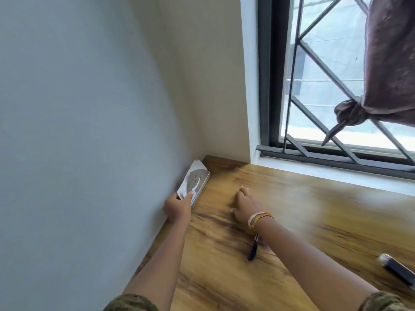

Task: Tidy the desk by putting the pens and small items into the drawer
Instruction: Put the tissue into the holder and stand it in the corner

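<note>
My left hand (177, 207) grips the near end of a white booklet or stack of cards (195, 181) that leans against the wall at the desk's left edge. My right hand (243, 204) lies knuckles-up on the wooden desk (303, 221) with its fingers curled under; whether it holds anything is hidden. A dark pen (253, 249) lies on the desk, partly under my right forearm. A dark cylindrical item with a silvery end (396, 269) lies at the right edge of the view.
The desk fits into a corner, with a wall (89, 131) along its left side and a barred window (325, 86) behind it. A knotted brown curtain (381, 86) hangs at the upper right. No drawer is in view.
</note>
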